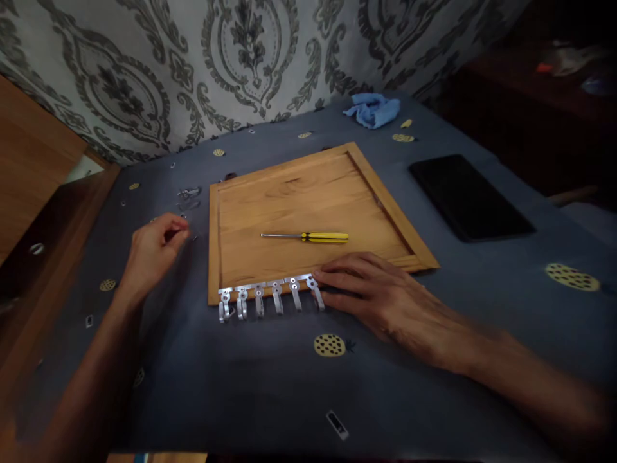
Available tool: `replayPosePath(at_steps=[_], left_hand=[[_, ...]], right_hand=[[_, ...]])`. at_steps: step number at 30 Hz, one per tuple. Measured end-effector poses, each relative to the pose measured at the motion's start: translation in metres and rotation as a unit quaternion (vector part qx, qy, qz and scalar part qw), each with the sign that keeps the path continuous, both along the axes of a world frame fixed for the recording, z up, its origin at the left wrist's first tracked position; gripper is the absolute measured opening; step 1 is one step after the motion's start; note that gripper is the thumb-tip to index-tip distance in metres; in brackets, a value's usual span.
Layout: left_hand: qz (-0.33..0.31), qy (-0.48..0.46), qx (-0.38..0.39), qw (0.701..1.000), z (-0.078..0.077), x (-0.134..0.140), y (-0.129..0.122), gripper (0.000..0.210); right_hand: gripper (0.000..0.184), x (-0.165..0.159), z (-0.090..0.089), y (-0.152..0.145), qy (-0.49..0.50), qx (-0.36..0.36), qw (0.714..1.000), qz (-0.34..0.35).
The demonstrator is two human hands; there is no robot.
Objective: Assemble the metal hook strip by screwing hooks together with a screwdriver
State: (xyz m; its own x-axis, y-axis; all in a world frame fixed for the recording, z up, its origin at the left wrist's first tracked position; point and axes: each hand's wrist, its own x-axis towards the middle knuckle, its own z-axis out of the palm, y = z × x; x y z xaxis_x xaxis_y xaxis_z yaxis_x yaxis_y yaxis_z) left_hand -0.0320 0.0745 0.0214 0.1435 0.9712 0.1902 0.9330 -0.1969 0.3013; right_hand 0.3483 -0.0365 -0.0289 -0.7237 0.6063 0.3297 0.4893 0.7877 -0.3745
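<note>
A silver hook rail [276, 288] with several curved hooks lies along the near edge of a framed wooden board [284, 193]. My right hand [385, 296] is at the rail's right end, its thumb and fingertips closed around the last hook and the frame edge. To the left of the board, my left hand [157, 251] hovers over the tablecloth with thumb and fingers pinched together; whatever is between them is too small to make out. Just past its fingertips lies a tiny dark screw-like piece [195, 238]. Across the board rests a yellow and black screwdriver [324, 237], its tip pointing left.
Loose metal hooks [189, 193] lie beyond my left hand. A black tablet-like slab [470, 196] is right of the board, and a crumpled blue cloth [373, 110] sits near the patterned wall. Wooden furniture [38, 148] borders the left of the table.
</note>
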Motion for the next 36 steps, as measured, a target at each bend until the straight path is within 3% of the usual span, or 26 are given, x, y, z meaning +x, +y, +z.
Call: replayPosePath(at_steps=[3,6,10,14,20,36], left_hand=[[-0.06,-0.081,-0.029,0.994,0.003,0.02,-0.009,0.02],[-0.128,-0.179,-0.099,0.971,0.007,0.046,-0.022,0.018],[-0.175,-0.231,-0.194,0.937,0.017,0.084,-0.039,0.016],[-0.218,-0.242,-0.251,0.912,0.021,0.113,-0.05,0.012],[-0.252,-0.23,-0.261,0.903,0.01,0.135,-0.051,0.013],[-0.34,-0.136,-0.299,0.881,0.001,0.153,-0.032,0.02]], right_hand=[[0.036,0.0,0.002,0.0,-0.003,-0.001,1.0,0.0],[0.037,0.001,0.001,0.0,0.006,-0.014,1.0,0.0],[0.036,0.0,0.003,0.0,-0.009,-0.026,1.0,-0.006],[0.032,-0.005,0.011,-0.002,-0.032,-0.027,0.999,-0.006],[0.027,-0.008,0.015,-0.003,-0.039,0.0,0.999,-0.012],[0.025,-0.008,0.017,-0.003,-0.035,-0.026,0.999,-0.015]])
